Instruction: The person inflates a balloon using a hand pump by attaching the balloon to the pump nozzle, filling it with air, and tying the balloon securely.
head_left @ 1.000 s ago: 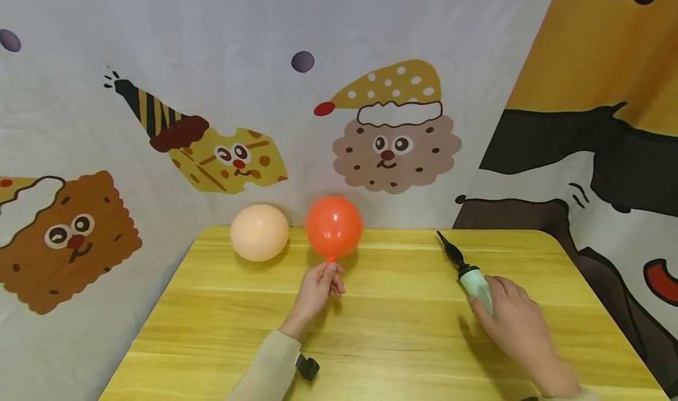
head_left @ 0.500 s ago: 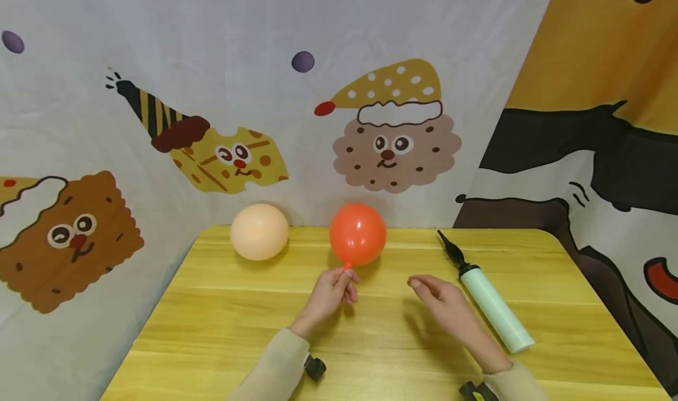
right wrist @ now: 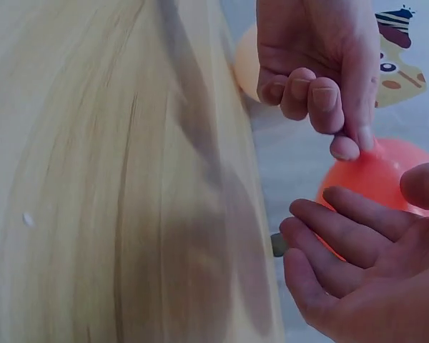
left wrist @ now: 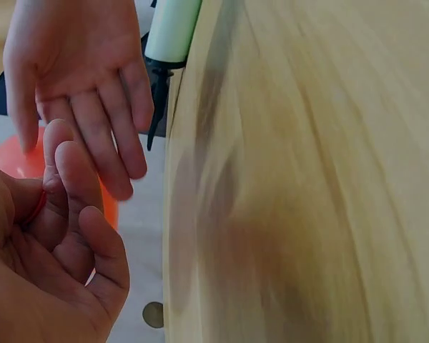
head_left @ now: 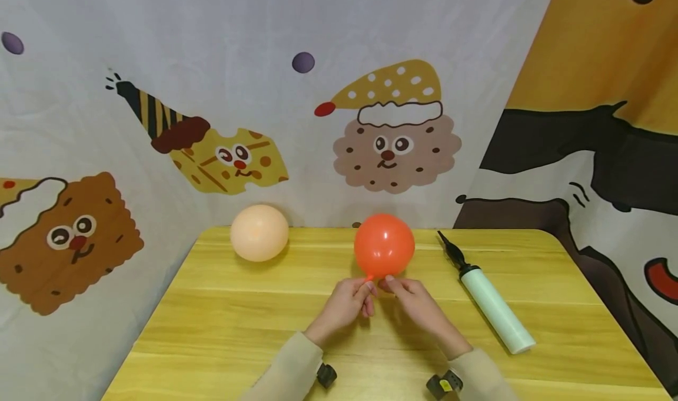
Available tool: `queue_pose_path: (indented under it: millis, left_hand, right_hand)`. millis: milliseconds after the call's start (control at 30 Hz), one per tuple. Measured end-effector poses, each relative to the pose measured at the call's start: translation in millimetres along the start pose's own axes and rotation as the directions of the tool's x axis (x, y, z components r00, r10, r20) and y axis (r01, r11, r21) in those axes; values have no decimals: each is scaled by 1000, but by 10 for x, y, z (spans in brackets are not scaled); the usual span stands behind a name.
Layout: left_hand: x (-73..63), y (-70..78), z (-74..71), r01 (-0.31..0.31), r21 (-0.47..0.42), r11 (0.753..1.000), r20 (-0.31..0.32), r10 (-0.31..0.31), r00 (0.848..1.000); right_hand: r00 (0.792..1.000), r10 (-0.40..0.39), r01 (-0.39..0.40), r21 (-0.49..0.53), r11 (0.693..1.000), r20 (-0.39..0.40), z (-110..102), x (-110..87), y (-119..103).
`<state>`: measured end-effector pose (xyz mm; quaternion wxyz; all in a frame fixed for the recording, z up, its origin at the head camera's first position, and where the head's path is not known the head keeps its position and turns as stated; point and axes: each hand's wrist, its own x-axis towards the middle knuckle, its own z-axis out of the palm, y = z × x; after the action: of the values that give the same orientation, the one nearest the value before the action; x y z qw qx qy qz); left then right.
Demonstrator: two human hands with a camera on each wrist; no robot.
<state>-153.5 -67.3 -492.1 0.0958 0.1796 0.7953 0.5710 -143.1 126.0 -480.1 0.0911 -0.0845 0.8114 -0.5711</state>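
An inflated orange-red balloon [head_left: 384,242] is held up over the table's far half. My left hand [head_left: 346,302] pinches its neck between thumb and forefinger, the other fingers loosely bent. Close on the right is my right hand [head_left: 422,308], its fingertips at the balloon's underside. In the right wrist view, the fingers of that right hand [right wrist: 368,261] are extended and the thumb stands apart. The left wrist view shows the balloon [left wrist: 18,153] partly hidden behind both hands.
A pale peach balloon [head_left: 259,233] rests at the table's back left. To the right lies a mint-green hand pump [head_left: 498,310] with a black nozzle pointing away. Behind the wooden table [head_left: 212,330] hangs a cartoon-printed cloth [head_left: 238,53].
My right hand has let go of the pump and come left to the red balloon. My left hand has carried the balloon rightward and slightly nearer. The peach balloon stays put.
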Motion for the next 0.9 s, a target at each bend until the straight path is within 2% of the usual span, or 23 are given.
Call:
queue_pose_path:
  millis: [200,467,633,900]
  left_hand:
    - [-12,25,64,-12,59,998,35,10,999]
    - [-29,31,120,-22,149,989,64,12,998]
    - [-32,25,155,-22,154,988,74,10,997]
    - [-25,52,194,-14,147,989,89,1,996]
  right_hand:
    - [999,35,-35,-5,999,34,34,41,-12]
    - [992,21,-23,12,1000,123,48,81,-13]
    - [993,53,-58,46,997,105,67,94,2]
    - [998,60,-62,98,993,20,54,119,24]
